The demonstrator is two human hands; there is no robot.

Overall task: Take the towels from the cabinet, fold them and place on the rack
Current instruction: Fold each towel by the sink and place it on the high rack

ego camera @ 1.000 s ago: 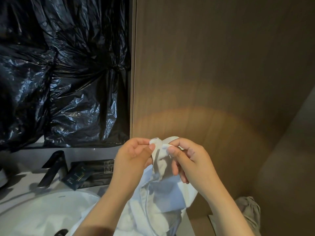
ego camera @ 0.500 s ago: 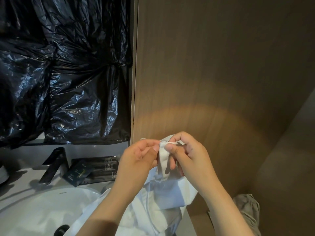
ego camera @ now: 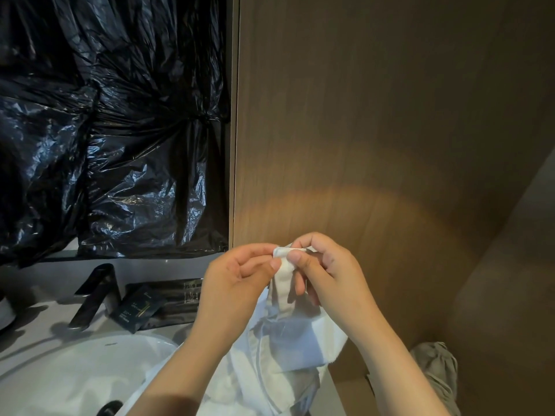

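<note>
We pinch the white towel (ego camera: 295,334) corner between both thumbs and forefingers, left hand (ego camera: 237,283), right hand (ego camera: 326,274); best slide fingertips apart along the hem, cloth hanging below.

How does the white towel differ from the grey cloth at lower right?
The white towel is pinched at its top by the left hand and right hand and hangs; the grey cloth sits bunched, untouched. The white towel is bright, the grey cloth dull. Both are creased fabric.

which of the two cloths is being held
The white towel, pinched at its top by the left hand and right hand; the grey cloth lies apart, lower right.
</note>
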